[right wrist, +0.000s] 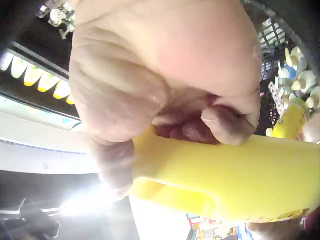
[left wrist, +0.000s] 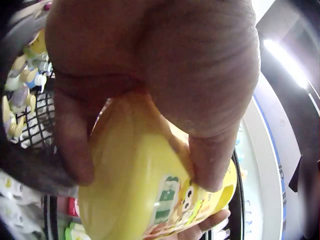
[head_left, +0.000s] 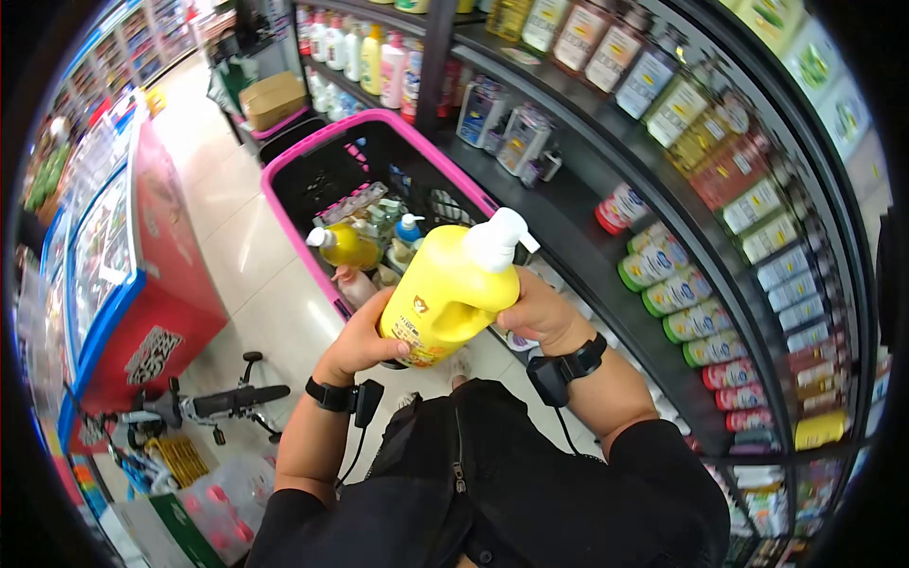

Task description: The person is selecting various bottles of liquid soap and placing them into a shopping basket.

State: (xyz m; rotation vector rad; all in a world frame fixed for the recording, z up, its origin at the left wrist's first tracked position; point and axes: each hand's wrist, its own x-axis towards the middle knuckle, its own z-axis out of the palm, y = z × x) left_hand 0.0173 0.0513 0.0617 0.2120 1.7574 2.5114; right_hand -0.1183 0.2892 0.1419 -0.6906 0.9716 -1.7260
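A large yellow pump bottle (head_left: 440,284) with a white pump head (head_left: 494,241) is held tilted in front of the body, above the near end of the basket. My left hand (head_left: 352,343) grips it around its lower end, with thumb and fingers on opposite sides in the left wrist view. Near the moulded handle, my right hand (head_left: 549,308) holds the upper side, fingers curled against the yellow plastic (right wrist: 225,175). The printed label with a cartoon face (left wrist: 187,197) shows between the hands. Behind the bottle stands a black basket with a pink rim (head_left: 284,161).
Inside the basket lie several bottles, among them a yellow pump bottle (head_left: 348,248) and a blue-topped one (head_left: 408,227). Shelves (head_left: 568,222) of bottles and tubs curve along the right. A red freezer (head_left: 175,256) and a small bicycle (head_left: 213,405) stand at the left.
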